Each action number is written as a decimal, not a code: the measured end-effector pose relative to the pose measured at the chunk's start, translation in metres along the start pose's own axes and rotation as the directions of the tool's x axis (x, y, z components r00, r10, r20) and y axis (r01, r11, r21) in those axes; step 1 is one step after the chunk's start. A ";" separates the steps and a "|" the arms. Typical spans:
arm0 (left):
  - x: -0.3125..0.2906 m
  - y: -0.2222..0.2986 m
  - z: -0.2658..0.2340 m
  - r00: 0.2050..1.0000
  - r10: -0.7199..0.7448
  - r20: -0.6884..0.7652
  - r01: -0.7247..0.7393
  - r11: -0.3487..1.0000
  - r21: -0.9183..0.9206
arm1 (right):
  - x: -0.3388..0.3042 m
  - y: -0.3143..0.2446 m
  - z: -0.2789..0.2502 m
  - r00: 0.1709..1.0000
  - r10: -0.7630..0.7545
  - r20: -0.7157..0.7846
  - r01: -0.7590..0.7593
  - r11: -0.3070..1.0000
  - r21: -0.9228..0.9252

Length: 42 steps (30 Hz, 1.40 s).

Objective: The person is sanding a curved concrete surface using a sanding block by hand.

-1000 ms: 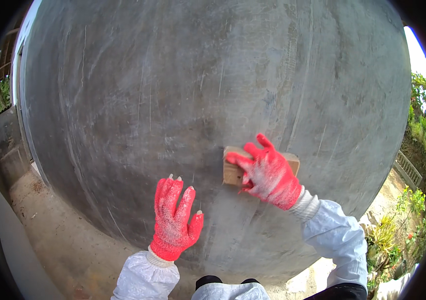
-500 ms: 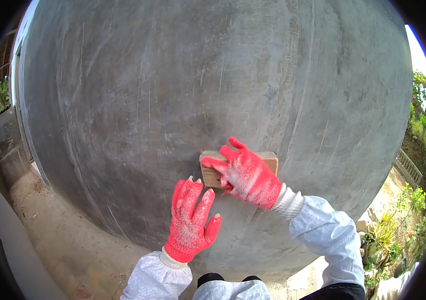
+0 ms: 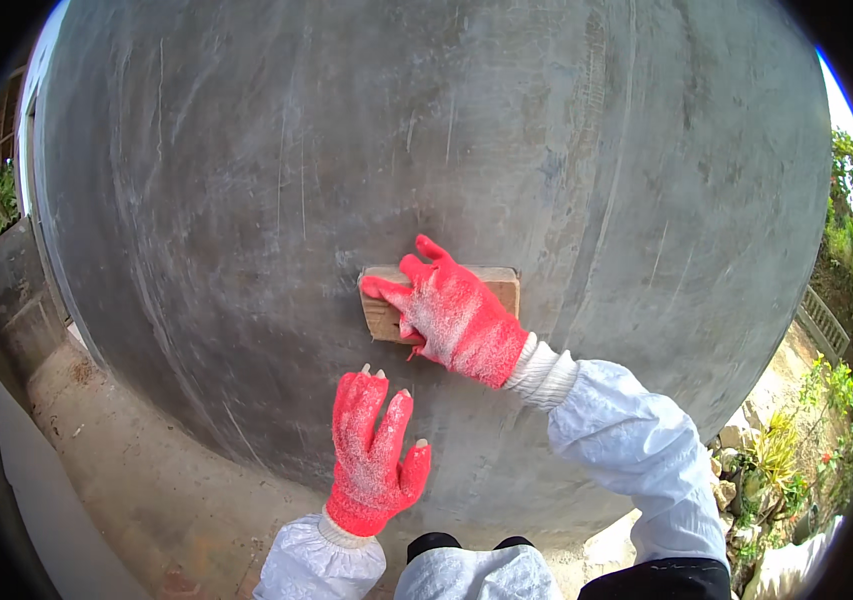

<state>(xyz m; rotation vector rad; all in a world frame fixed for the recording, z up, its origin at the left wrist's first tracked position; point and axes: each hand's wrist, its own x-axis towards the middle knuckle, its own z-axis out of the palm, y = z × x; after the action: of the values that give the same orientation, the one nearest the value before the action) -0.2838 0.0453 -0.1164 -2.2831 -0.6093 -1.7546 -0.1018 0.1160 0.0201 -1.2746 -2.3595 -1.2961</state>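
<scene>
A grey plastered wall (image 3: pixel 246 200) fills most of the view, marked with pale streaks and scratches. My right hand (image 3: pixel 461 315), in a dusty red glove, grips a tan wooden block (image 3: pixel 383 318) that lies flat against the wall. Its fingers reach across the block toward the left, and the hand hides much of the block's middle. Below and to the left, my left hand (image 3: pixel 376 460) is open, in a matching glove with the fingertips bare. Its fingers point up toward the wall; whether they touch it I cannot tell.
Pale concrete floor (image 3: pixel 126 470) runs along the wall's foot at the left, where a light grey panel (image 3: pixel 51 500) stands near me. Plants (image 3: pixel 774 455) and stones (image 3: pixel 724 490) line the right side. A low grey wall (image 3: pixel 14 285) stands at the far left.
My right hand and the wooden block have slid up and to the left along the wall. My left hand has shifted slightly left and stays open.
</scene>
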 end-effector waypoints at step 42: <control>-0.025 0.017 0.041 0.981 -0.140 0.136 0.146 0.989 -0.031 | -0.224 0.026 -0.019 0.368 0.864 -0.344 -0.854 0.460 0.244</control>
<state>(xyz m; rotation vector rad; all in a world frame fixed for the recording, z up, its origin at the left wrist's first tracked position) -0.2461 0.0413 -0.1498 -2.4570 -0.7878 -1.6991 0.0522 -0.0266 -0.0643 -1.6391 -1.0275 -0.9784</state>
